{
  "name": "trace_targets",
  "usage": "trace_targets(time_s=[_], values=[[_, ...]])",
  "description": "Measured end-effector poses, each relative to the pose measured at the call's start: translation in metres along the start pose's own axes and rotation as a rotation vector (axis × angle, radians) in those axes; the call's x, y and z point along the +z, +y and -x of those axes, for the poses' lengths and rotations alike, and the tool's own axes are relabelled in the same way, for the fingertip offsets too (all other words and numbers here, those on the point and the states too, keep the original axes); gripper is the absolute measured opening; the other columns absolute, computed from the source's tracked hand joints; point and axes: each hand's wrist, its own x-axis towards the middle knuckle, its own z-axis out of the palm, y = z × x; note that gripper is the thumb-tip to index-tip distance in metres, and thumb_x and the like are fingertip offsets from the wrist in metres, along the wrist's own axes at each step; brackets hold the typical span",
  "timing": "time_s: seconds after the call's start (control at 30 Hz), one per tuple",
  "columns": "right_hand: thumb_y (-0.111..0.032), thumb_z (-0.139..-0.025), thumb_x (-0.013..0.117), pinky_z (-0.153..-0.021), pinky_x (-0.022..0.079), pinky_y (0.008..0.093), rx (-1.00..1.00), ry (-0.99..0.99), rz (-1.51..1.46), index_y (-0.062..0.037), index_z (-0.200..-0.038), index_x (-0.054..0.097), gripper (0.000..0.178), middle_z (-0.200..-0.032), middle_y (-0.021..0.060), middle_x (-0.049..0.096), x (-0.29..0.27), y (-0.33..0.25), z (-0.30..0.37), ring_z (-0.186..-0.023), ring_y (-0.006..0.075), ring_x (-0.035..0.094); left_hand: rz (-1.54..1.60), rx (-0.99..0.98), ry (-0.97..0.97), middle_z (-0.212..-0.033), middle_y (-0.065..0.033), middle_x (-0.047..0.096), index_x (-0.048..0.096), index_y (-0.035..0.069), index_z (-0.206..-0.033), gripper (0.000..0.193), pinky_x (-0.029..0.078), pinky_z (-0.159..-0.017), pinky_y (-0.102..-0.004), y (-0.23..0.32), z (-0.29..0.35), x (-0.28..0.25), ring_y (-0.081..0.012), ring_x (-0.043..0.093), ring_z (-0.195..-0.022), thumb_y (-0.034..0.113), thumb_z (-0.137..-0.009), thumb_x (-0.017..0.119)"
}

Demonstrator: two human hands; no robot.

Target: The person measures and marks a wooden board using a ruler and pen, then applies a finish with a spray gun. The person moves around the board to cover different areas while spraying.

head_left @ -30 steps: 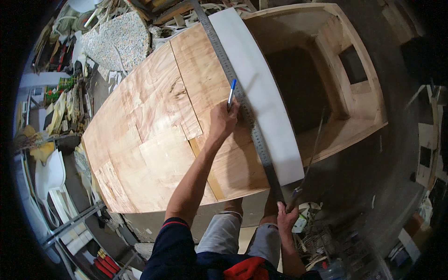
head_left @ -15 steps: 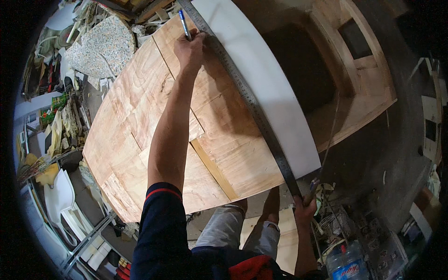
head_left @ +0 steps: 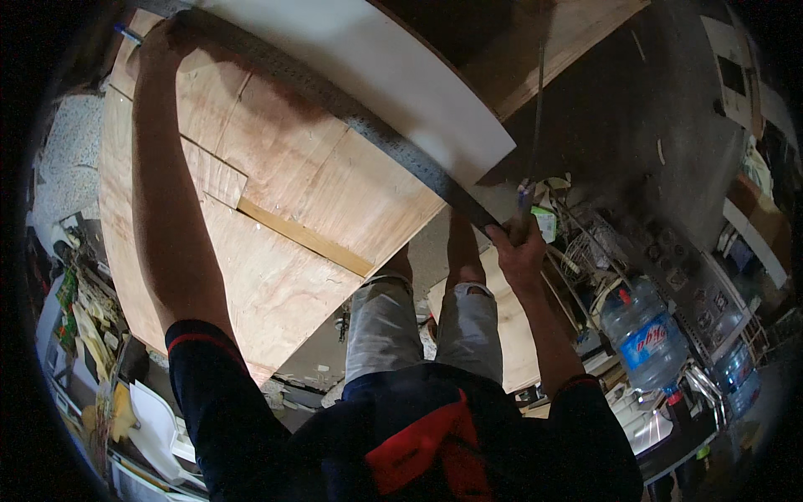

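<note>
A long steel ruler (head_left: pixel 322 92) lies slantwise across a large plywood panel (head_left: pixel 276 142), along a white board (head_left: pixel 401 58). At the ruler's far left end, my left hand (head_left: pixel 167 42) is closed around a blue pen (head_left: pixel 127 33); its fingers are dark and partly hidden. My right hand (head_left: pixel 520 251) grips the near end of the ruler, which sticks out past the panel's edge. Beside it in the same hand is a slim handle (head_left: pixel 525 197), with a thin line rising above it; I cannot tell what kind of tool it is.
A wooden frame part (head_left: pixel 569 50) stands beyond the white board. Right of my legs are a large clear water bottle (head_left: pixel 644 335) and a wire basket (head_left: pixel 594 243). White scraps (head_left: pixel 155 427) clutter the left, near a speckled foam piece (head_left: pixel 71 155).
My view has swung, so the panel and ruler sit further left and up and look more tilted. Both hands keep their holds at the ruler's two ends.
</note>
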Motion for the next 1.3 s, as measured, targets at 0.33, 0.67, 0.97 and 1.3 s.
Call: trace_targets(time_s=[0.33, 0.67, 0.97, 1.3], values=[[-0.025, -0.079, 0.080, -0.066, 0.049, 0.0359, 0.019, -0.099, -0.059, 0.0017, -0.094, 0.058, 0.038, -0.079, 0.0135, 0.065, 0.015, -0.017, 0.004, -0.071, 0.0221, 0.062, -0.763, 0.263, 0.104, -0.103, -0.0117, 0.068, 0.063, -0.006, -0.114, 0.033, 0.056, -0.072, -0.0279, 0.067, 0.105, 0.007, -0.0180, 0.065, -0.085, 0.021, -0.094, 0.064], [-0.028, -0.079, 0.080, -0.069, 0.050, 0.0365, -0.007, -0.125, -0.037, 0.0025, -0.100, 0.057, 0.044, -0.082, 0.0155, 0.065, 0.017, -0.016, 0.000, -0.075, 0.0249, 0.066, -0.273, 0.058, 0.082, -0.089, -0.0072, 0.069, 0.068, -0.004, -0.109, 0.024, 0.046, -0.055, -0.0235, 0.074, 0.083, -0.034, -0.0115, 0.060, -0.068, 0.016, -0.095, 0.063], [-0.030, -0.078, 0.080, -0.073, 0.053, 0.0391, 0.023, -0.149, -0.002, 0.0025, -0.103, 0.057, 0.048, -0.088, 0.0201, 0.068, 0.016, -0.017, -0.001, -0.082, 0.0300, 0.069, -0.263, -0.001, 0.280, -0.083, -0.0056, 0.070, 0.068, 0.001, -0.102, 0.024, 0.034, -0.038, -0.0179, 0.075, 0.096, -0.014, -0.0066, 0.054, -0.052, 0.023, -0.093, 0.068], [-0.024, -0.078, 0.082, -0.067, 0.049, 0.0344, -0.012, -0.099, -0.050, -0.0002, -0.097, 0.056, 0.040, -0.082, 0.0107, 0.062, 0.021, -0.013, 0.006, -0.074, 0.0212, 0.060, -0.213, -0.016, 0.190, -0.068, 0.0006, 0.058, 0.066, 0.004, -0.094, 0.019, 0.030, -0.037, -0.0206, 0.077, 0.089, -0.029, -0.0073, 0.044, -0.048, 0.022, -0.091, 0.071]])
